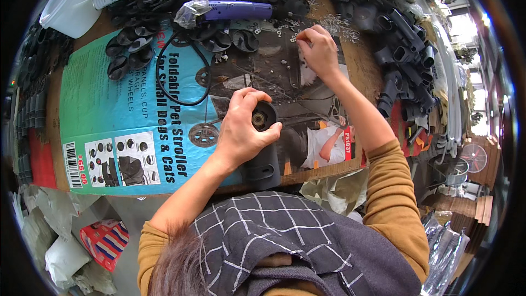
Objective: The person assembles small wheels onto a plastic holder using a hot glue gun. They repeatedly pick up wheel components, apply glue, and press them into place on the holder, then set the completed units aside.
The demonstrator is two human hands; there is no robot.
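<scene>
While the Left Hand [238, 126] Holds, the Right Hand [320, 49] Is Near the Small Shiny Pieces [341, 26]

Because the left hand grips the rounded upper end of the long dark plastic housing [262, 167] between thumb and fingers, we see its metal-ringed hole [258, 119] facing up. This housing is at the near edge of the flattened printed carton [109, 104]. The right hand has its fingers bent toward the thumb; whether it pinches something, we cannot tell. For good work, in our judgement, we should hold the housing firmly, leave the hole free of our fingertips, and take the pieces singly.
</scene>
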